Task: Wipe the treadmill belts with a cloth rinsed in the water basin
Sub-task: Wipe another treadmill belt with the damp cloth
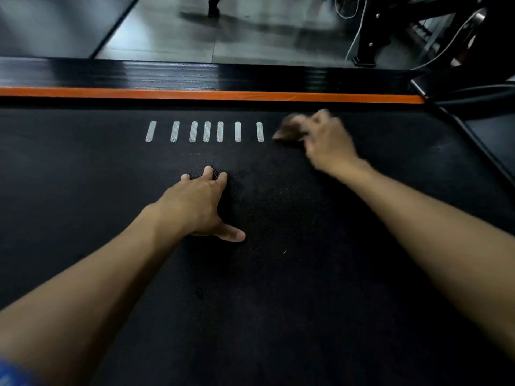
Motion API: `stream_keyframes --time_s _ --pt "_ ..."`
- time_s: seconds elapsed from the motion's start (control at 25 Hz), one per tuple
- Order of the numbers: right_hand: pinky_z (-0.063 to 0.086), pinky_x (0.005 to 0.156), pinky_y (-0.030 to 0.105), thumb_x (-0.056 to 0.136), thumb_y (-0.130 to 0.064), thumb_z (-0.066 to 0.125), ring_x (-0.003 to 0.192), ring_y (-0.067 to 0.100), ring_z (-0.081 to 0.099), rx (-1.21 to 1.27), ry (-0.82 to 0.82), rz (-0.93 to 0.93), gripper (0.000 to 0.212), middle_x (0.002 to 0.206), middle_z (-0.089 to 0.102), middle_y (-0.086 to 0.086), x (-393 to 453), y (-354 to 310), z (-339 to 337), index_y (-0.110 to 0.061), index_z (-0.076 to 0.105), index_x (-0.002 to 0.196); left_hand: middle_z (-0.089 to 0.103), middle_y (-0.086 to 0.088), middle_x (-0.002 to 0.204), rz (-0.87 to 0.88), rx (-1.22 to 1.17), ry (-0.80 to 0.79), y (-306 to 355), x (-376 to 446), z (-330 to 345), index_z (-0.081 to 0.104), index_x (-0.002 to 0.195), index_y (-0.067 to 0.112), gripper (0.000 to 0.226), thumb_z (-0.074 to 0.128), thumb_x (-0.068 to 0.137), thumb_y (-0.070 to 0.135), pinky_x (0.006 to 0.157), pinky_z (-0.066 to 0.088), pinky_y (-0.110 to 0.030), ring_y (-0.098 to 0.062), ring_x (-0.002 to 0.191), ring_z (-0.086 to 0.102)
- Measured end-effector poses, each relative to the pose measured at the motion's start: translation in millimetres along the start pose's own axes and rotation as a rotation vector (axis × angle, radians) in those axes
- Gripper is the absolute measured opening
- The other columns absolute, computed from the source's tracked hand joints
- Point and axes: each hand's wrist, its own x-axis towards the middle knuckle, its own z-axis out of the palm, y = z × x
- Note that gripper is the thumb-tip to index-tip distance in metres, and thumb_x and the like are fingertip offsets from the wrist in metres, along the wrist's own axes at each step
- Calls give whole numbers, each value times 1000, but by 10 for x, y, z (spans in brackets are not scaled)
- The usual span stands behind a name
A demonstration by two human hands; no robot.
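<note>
A black textured treadmill belt (pixel 278 274) fills most of the view, with a row of several pale stripes (pixel 206 131) printed near its far side. My right hand (pixel 327 140) grips a small brownish cloth (pixel 289 129) and presses it on the belt just right of the stripes; both are motion-blurred. My left hand (pixel 200 206) rests flat on the belt in the middle, fingers spread and thumb out. The water basin is not in view.
An orange strip (pixel 211 94) and a black ribbed side rail (pixel 167 75) run along the belt's far edge. Beyond lies grey floor (pixel 250 32). A black machine frame with white cables (pixel 390 37) stands at the top right. Someone's foot (pixel 214 6) shows at the top.
</note>
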Motion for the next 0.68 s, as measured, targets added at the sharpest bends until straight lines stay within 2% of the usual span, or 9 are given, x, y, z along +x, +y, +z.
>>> stream_keyframes --time_s 0.08,0.16,0.28,0.4,0.48,0.52,0.56,0.6,0.68 --pt "46 91 41 97 -18 48 114 36 52 60 40 394 41 128 49 14 216 162 -20 -28 49 137 4 -4 163 -5 3 7 -8 16 8 1 156 24 138 72 52 80 115 27 -54 -46 144 15" --pt "48 89 38 94 -16 48 114 35 52 99 60 479 39 129 49 12 311 -60 84 -27 52 132 4 -5 163 -7 3 5 -14 23 3 2 156 24 138 72 51 80 115 27 -54 -47 144 15" --pt "45 83 32 91 -12 50 109 34 56 174 39 245 43 125 54 9 230 -632 245 -29 56 130 1 -7 163 2 14 10 5 11 -13 0 156 22 137 72 54 78 117 22 -50 -46 145 14" --pt "43 87 30 89 -10 56 107 28 58 285 -108 -94 48 118 57 8 11 -1036 249 -31 59 133 1 -7 163 -3 28 8 16 7 -14 -1 156 22 136 71 55 79 117 24 -50 -45 145 15" --pt "43 87 30 88 -9 59 104 24 58 324 -211 -311 48 113 58 8 -42 -1005 166 -29 60 132 2 -6 163 3 21 15 3 7 -12 0 156 23 135 71 55 79 116 26 -52 -46 145 14" --pt "43 87 31 88 -8 59 103 24 58 289 -206 -344 48 112 58 9 29 -887 138 -29 61 132 2 -6 163 7 12 17 -9 8 -10 1 156 23 135 70 55 80 116 27 -53 -46 144 14" --pt "44 86 31 89 -9 59 103 26 59 234 -159 -290 47 112 57 10 127 -718 118 -31 61 131 3 -6 163 8 6 13 -15 3 -1 1 156 24 136 70 54 80 115 28 -54 -46 144 14" --pt "45 84 31 90 -11 59 105 29 59 163 -84 -152 46 114 56 11 237 -512 102 -34 60 131 2 -5 163 6 6 12 -13 -6 6 0 156 24 136 70 53 81 114 29 -55 -46 145 14" --pt "47 81 32 93 -16 56 108 32 57 107 29 230 43 121 53 10 349 -159 66 -36 57 131 1 -4 163 -4 10 19 2 -14 14 0 156 25 136 71 53 80 115 29 -54 -45 145 12"
